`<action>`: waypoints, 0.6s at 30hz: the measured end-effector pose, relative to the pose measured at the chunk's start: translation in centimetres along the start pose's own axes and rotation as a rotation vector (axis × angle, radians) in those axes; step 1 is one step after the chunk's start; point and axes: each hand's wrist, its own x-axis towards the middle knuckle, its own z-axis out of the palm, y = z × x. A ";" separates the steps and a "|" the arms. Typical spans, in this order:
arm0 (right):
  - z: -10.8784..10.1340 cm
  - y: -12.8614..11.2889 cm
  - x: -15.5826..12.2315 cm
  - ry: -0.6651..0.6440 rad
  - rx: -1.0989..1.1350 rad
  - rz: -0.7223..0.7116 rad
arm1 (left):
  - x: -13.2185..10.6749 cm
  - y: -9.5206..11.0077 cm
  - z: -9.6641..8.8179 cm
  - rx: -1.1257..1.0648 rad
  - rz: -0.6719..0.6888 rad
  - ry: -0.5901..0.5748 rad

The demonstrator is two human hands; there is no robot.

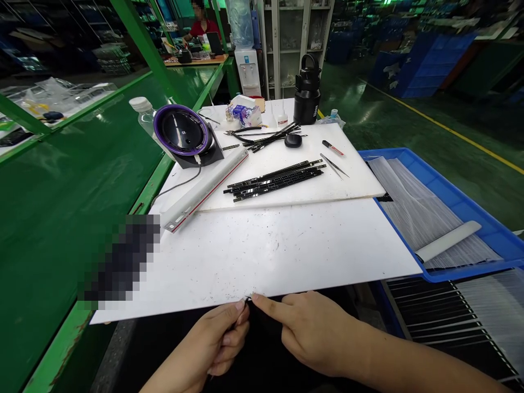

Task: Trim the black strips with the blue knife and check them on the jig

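My left hand [223, 338] is closed at the front edge of the white board, thumb and index finger pinching a small dark piece [247, 299]. Most of that piece is hidden by the fingers, so its kind does not show. My right hand [309, 327] reaches in from the right, its index finger stretched out to the tip of the piece; the other fingers are curled, with nothing visible in them. Small dark specks lie on the white board [319, 240] beyond both hands. Farther back, several thin black strips [274, 180] lie in a bundle on a thick white slab [347, 183].
A long white bar [207, 191] and a purple-rimmed fan [182, 131] stand on the left. Tweezers [333, 165], a cutter knife [333, 148], a black case [293, 141], pliers [241, 132] and a black bottle [307, 95] are behind. A blue crate [462, 188] adjoins the right side.
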 end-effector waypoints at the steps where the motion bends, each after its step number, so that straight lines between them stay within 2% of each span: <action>1: 0.0 0.0 0.0 -0.001 0.001 0.001 | 0.0 0.0 0.1 -0.001 0.003 0.003; 4: 0.1 -0.1 -0.1 0.003 -0.019 0.000 | -0.2 -0.1 0.2 -0.002 0.011 0.014; 13: 1.5 -0.4 0.0 0.019 -0.261 0.024 | 0.0 -0.4 0.1 -0.027 0.014 0.028; 18: 1.1 -0.2 -0.5 0.028 -0.162 0.027 | -1.2 -0.1 0.8 -0.162 0.001 -0.024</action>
